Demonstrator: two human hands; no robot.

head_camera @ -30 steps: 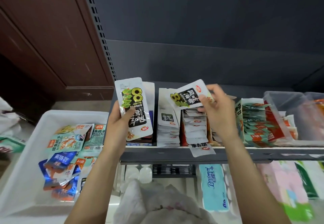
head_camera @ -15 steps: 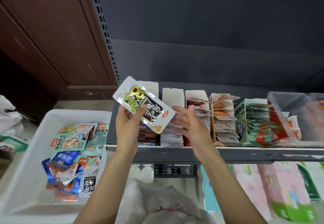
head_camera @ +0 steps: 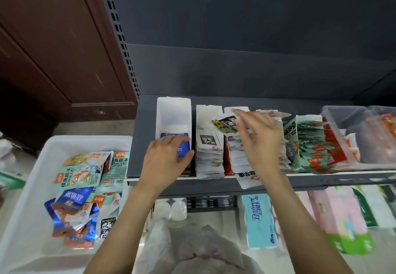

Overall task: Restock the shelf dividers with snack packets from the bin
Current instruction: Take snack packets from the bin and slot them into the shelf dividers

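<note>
A white bin (head_camera: pixel 85 139) at lower left holds several snack packets (head_camera: pixel 79 175), teal, blue and black. On the grey shelf (head_camera: pixel 145 136) stand white cardboard dividers (head_camera: pixel 173 110) filled with upright packets. My left hand (head_camera: pixel 166 160) rests with relaxed fingers on the blue packets (head_camera: pixel 183 148) in the leftmost divider. My right hand (head_camera: pixel 260 142) pinches a white packet with a black and green print (head_camera: pixel 224 124) and holds it tilted above the second and third dividers. One white packet (head_camera: pixel 248 178) hangs over the shelf's front edge.
A clear plastic tub (head_camera: pixel 342 115) and teal packets (head_camera: pixel 308 145) fill the shelf's right side. Tissue packs (head_camera: pixel 260 220) lie on the shelf below. A crumpled plastic bag (head_camera: pixel 192 250) sits under my arms. A brown cabinet (head_camera: pixel 53 48) stands at left.
The black and green packet passed from my left hand to my right, which carried it right over the dividers. My left hand dropped onto the blue packets.
</note>
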